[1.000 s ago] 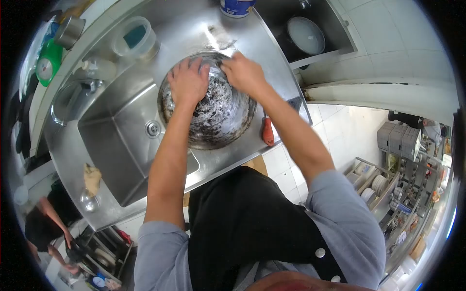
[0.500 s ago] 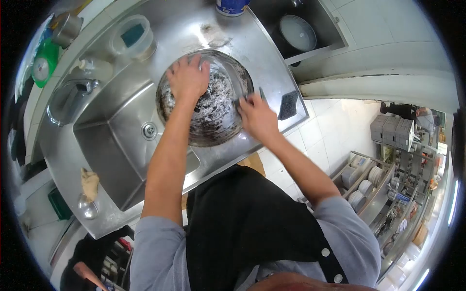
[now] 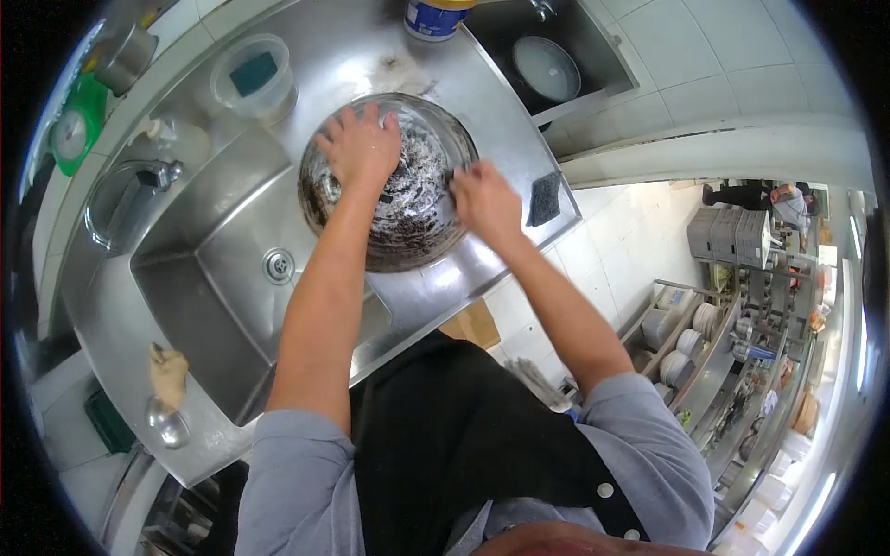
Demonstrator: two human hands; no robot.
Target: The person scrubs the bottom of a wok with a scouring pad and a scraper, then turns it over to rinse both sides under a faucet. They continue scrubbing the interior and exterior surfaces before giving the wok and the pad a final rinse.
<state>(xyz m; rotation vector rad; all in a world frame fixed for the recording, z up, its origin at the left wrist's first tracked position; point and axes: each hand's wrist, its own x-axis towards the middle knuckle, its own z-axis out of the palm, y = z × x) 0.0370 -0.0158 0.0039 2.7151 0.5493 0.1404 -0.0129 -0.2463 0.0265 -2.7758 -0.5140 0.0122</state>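
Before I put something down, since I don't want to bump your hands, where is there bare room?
The sink floor beside the left forearm looks bare around its drain. So does the counter strip between the pan and the blue tub, apart from a dark smudge. It is crowded at the pan, around the left hand and right hand.

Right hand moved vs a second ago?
Yes. The right hand moved nearer the wearer and rightward, toward the near-right corner of the steel counter.
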